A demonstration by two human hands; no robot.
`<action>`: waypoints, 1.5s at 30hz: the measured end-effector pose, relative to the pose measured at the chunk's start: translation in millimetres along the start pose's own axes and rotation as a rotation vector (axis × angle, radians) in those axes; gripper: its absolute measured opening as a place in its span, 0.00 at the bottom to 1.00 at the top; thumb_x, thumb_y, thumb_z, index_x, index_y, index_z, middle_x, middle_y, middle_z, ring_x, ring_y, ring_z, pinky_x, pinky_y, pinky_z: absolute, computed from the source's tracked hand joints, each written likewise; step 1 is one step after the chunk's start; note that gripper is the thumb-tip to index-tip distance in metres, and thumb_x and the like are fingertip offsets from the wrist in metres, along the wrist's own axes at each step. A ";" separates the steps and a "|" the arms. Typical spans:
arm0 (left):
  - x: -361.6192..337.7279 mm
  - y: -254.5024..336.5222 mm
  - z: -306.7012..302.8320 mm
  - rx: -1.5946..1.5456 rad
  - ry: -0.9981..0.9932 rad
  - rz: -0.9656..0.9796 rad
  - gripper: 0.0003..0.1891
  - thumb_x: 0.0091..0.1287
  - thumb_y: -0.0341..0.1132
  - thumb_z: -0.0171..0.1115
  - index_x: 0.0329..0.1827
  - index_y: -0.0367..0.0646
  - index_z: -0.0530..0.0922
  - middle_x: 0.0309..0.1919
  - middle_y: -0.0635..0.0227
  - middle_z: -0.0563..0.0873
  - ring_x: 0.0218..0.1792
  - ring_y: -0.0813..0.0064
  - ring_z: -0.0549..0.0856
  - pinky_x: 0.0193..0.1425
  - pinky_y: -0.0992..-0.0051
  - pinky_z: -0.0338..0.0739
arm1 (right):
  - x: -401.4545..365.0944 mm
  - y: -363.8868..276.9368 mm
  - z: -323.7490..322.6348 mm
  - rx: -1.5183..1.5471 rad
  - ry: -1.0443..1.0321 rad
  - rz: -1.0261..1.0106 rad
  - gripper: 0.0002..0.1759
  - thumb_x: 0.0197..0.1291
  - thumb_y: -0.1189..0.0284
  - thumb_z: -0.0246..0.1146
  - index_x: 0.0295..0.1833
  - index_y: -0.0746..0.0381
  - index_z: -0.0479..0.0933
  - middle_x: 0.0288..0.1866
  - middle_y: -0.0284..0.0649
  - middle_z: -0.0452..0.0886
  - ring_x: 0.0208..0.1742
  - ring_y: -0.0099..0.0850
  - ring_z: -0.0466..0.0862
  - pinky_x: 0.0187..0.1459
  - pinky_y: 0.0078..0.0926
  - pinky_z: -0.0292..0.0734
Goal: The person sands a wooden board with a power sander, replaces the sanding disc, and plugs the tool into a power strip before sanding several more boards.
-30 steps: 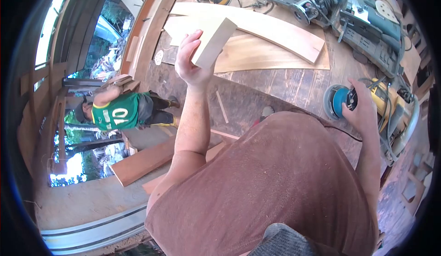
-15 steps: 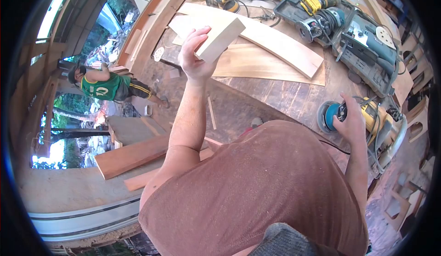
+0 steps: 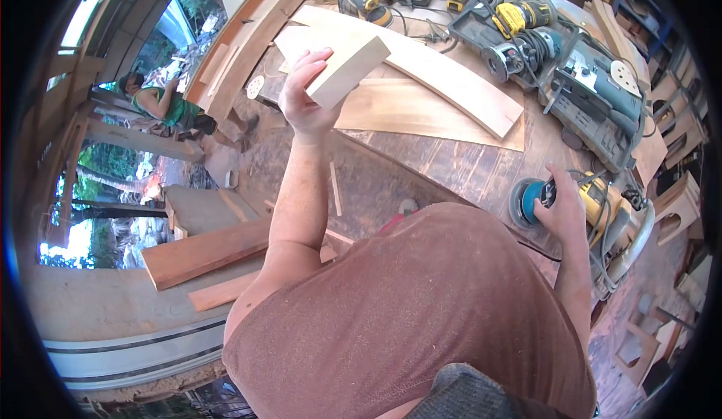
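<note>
1. A pale rectangular wooden block (image 3: pixel 342 65) is being grasped by the left hand (image 3: pixel 303 99), with thumb and fingers being closed around its lower end, and is being held raised above the dark wooden worktop (image 3: pixel 451 159).
2. A blue-and-yellow power sander (image 3: pixel 530 197) is being clenched from above by the right hand (image 3: pixel 562 210), with its round pad being rested on the worktop.
3. Long curved pale planks (image 3: pixel 451 80) are being carried by the worktop just beyond the left hand.
4. A grey-green power tool (image 3: pixel 602 95) is being stored beyond the right hand.
5. A person in a green shirt (image 3: pixel 162 104) is being seen bending, well to the left of the left hand.
</note>
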State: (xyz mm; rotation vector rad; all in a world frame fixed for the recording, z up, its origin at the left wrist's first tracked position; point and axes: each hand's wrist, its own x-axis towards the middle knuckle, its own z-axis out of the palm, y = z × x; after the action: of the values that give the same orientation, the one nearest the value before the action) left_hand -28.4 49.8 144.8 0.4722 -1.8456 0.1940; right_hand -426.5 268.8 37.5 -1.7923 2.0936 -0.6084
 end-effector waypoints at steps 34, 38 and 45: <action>-194.1 101.6 135.9 -0.176 -0.923 -0.022 0.22 0.64 0.42 0.60 0.61 0.48 0.77 0.68 0.57 0.76 0.72 0.63 0.73 0.74 0.52 0.64 | 20.1 6.3 16.5 -0.124 -0.012 0.067 0.38 0.46 0.66 0.73 0.66 0.55 0.71 0.56 0.44 0.78 0.58 0.47 0.77 0.56 0.48 0.76; -189.7 91.4 154.6 -0.530 -1.107 0.024 0.28 0.61 0.53 0.63 0.60 0.44 0.77 0.68 0.55 0.75 0.74 0.60 0.68 0.78 0.51 0.58 | 23.7 -2.4 20.3 -0.167 -0.005 0.065 0.37 0.46 0.66 0.74 0.65 0.54 0.72 0.57 0.44 0.77 0.59 0.48 0.77 0.57 0.48 0.76; -188.6 5.5 127.2 -0.236 -1.103 -0.238 0.30 0.67 0.55 0.62 0.65 0.45 0.78 0.72 0.51 0.71 0.74 0.54 0.68 0.80 0.52 0.55 | 34.7 -1.0 22.8 -0.222 -0.011 0.196 0.34 0.48 0.65 0.71 0.64 0.54 0.73 0.58 0.46 0.77 0.59 0.50 0.76 0.58 0.50 0.76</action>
State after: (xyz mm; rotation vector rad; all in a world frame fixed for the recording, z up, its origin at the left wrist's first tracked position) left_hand -93.6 50.6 -73.2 0.6985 -2.7956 -0.5557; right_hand -419.9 231.9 19.7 -1.6647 2.3714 -0.3244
